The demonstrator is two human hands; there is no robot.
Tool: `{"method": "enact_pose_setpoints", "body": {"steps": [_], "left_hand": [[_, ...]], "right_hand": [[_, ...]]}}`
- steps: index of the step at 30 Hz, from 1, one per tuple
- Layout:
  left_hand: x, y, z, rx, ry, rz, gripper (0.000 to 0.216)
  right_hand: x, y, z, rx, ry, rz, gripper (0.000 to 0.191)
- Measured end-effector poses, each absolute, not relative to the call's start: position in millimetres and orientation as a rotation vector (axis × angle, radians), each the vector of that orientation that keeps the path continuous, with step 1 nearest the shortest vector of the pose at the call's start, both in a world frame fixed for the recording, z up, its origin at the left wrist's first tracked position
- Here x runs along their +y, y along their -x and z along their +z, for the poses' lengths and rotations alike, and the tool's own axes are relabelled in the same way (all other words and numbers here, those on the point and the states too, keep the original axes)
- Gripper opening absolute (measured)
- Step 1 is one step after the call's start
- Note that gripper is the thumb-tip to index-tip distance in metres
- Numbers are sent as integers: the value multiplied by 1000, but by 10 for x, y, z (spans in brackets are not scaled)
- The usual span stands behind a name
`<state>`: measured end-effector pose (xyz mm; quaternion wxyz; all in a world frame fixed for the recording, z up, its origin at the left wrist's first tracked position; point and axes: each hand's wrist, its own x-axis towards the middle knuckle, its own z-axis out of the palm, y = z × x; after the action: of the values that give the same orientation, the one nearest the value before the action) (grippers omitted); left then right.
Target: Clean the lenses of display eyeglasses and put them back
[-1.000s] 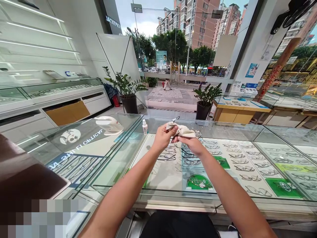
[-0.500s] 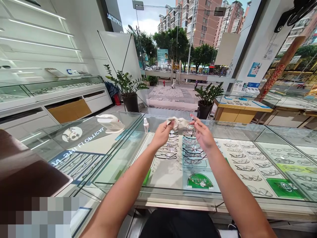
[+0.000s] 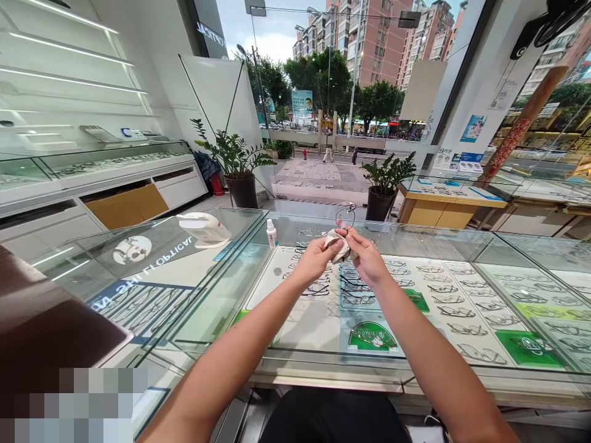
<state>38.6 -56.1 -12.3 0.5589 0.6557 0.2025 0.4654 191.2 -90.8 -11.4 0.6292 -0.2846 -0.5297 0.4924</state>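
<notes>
Close together above the glass counter, both my hands are closed around one small bundle. My left hand [image 3: 318,258] pinches a pale cleaning cloth [image 3: 339,245], which is wrapped over part of a pair of eyeglasses. My right hand [image 3: 367,255] grips the eyeglasses [image 3: 345,216] from the other side, its fingers against the cloth. One round, thin-rimmed lens stands up above my fingertips; the other part of the frame is hidden by cloth and fingers. A white spray bottle [image 3: 271,234] stands on the counter to the left of my hands.
The glass display counter [image 3: 295,360] holds rows of eyeglasses [image 3: 455,299] under its top. A white curved device [image 3: 204,230] stands at the left. Beyond the counter are two potted plants [image 3: 242,187]. A brown panel [image 3: 55,314] blocks the lower left.
My hands have come together. The cloth, earlier spread between them, is now bunched around part of the eyeglasses, and the visible lens has shifted left.
</notes>
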Motion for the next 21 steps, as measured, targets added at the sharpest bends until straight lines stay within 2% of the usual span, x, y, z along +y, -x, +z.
{"method": "enact_pose_setpoints", "body": {"steps": [6,9,14,18,21], "left_hand": [[-581,-397,-116,378,-1426,1014,51],[-571,-421,-157,356,-1433,1063,54],[-536,-441,-213,415,-1544,1198,46],[-476,-415,-242,514,-1542,1230,57],[-462,-387,-226,459,-1543,1169,56]], "right_hand": [[-884,-1896,-146,-1165,657,1158,33],[-904,-1866,-140,-1141,658,1196,32],[-954,-1814,-101,-1134,646,1233,34],[-921,-1839,-126,-1147,626,1192,34],[-881,-1877,-158,-1136,621,1153,30]]}}
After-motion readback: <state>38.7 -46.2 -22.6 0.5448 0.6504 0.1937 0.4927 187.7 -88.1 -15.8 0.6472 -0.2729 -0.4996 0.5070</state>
